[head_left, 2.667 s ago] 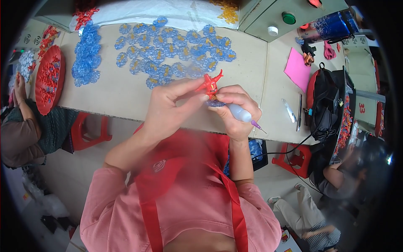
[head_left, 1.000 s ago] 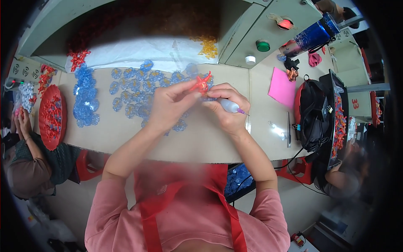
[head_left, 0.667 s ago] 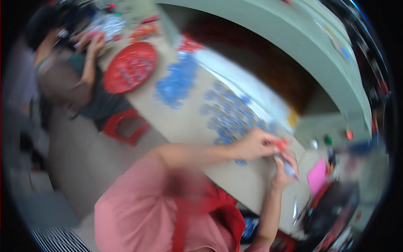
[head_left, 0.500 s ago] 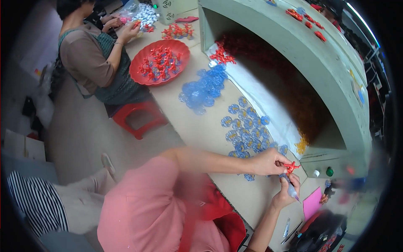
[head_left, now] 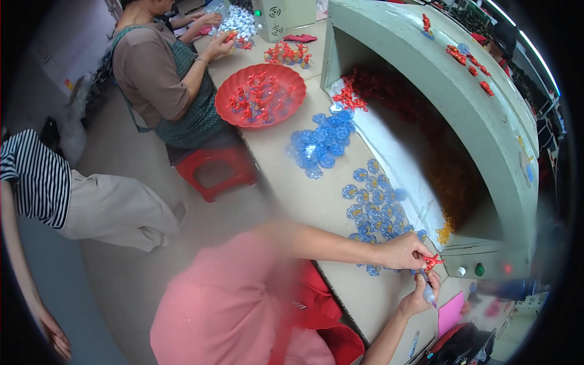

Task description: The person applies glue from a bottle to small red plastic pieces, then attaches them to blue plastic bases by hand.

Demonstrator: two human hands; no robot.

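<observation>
1. Far up the bench [head_left: 286, 176], a co-worker sits by a red tray [head_left: 260, 97] heaped with red pieces, kept within her reach.
2. Blue plastic flowers [head_left: 371, 210] lie spread flat along the bench, easy to pick singly.
3. The left hand [head_left: 404, 251] pinches a small red plastic piece [head_left: 432, 262], fingers clenched on it, held above the bench edge so it faces the tool.
4. The right hand [head_left: 420, 295] grips a slim pen-like applicator [head_left: 428, 294] just beneath, tip close to the piece.
</observation>
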